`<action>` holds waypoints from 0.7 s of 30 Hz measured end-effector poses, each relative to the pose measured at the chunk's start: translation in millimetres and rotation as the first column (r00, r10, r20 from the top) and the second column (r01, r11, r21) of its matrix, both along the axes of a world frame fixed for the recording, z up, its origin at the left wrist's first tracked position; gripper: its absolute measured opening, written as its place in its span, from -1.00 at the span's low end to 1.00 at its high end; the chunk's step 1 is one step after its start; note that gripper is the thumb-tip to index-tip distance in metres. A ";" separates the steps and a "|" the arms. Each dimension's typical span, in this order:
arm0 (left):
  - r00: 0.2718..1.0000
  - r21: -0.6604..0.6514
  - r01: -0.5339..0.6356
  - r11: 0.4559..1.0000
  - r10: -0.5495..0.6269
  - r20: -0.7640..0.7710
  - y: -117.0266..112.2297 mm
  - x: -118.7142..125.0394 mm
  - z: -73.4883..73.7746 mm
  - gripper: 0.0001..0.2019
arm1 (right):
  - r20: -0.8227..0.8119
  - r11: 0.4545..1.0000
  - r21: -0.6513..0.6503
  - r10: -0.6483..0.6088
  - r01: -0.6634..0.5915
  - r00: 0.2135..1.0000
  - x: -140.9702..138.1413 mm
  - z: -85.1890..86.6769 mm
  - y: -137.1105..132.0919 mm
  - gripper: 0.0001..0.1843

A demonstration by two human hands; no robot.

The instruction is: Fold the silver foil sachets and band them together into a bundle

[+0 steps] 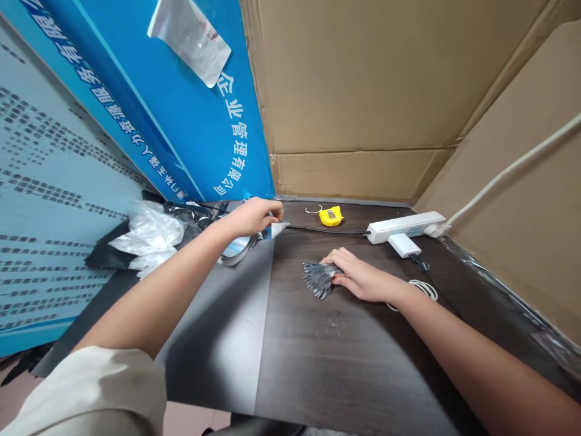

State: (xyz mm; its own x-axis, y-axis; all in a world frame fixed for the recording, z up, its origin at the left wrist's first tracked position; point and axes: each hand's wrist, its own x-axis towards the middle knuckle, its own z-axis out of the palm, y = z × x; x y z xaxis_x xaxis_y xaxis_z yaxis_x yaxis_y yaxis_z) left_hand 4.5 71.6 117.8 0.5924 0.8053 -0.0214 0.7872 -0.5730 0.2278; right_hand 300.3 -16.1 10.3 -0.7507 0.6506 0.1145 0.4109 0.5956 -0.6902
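My left hand (259,217) is closed in a pinch over the back of the table. Between its fingertips is a small white and blue piece (278,229), which looks like a bit of paper or film. A round silvery coil or roll (236,253) lies just below that hand, partly hidden by the forearm. Nearer the middle, my right hand (351,274) grips a bundle of thin dark shiny strips (318,278) by one end. The strips fan out to the left, low over the dark tabletop; their exact kind cannot be made out.
Behind the hands lies a yellow tape measure (331,216). A white power strip (406,226) with a plugged-in adapter (403,245) stands at the right, near a coiled white cable (424,289). Crumpled clear plastic bags (152,233) sit at left. Cardboard walls (358,79) enclose the back.
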 end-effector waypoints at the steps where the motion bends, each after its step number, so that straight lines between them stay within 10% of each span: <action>1: 0.993 -0.034 0.117 0.993 -0.116 0.011 -7.9 5.9 -3.0 -0.87 | 0.005 0.999 -0.027 0.019 -0.019 1.000 2.3 2.2 0.1 -0.75; 7: 0.858 -0.206 0.514 0.833 -0.498 0.128 -44.7 28.4 -42.0 -0.75 | 0.085 0.987 -0.150 0.066 -0.052 0.994 13.9 8.3 0.4 -0.58; 14: 0.906 0.098 0.243 0.965 -0.262 0.333 -98.7 13.8 -67.3 -0.76 | 0.084 0.998 -0.044 -0.032 0.036 0.996 18.4 1.5 6.9 -0.76; 21: 0.950 0.268 0.189 0.944 -0.245 0.193 -126.8 21.5 -110.2 -0.70 | 0.087 0.997 -0.037 -0.065 0.069 0.994 21.5 0.4 10.4 -0.77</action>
State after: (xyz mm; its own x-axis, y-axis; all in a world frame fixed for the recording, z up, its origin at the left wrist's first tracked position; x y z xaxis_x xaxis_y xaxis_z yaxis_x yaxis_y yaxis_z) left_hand 26.0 -55.2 7.6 0.7208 0.6199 0.3102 0.5828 -0.7842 0.2129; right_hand 321.7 -5.8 10.8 -0.7113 0.7025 0.0241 0.5078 0.5373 -0.6734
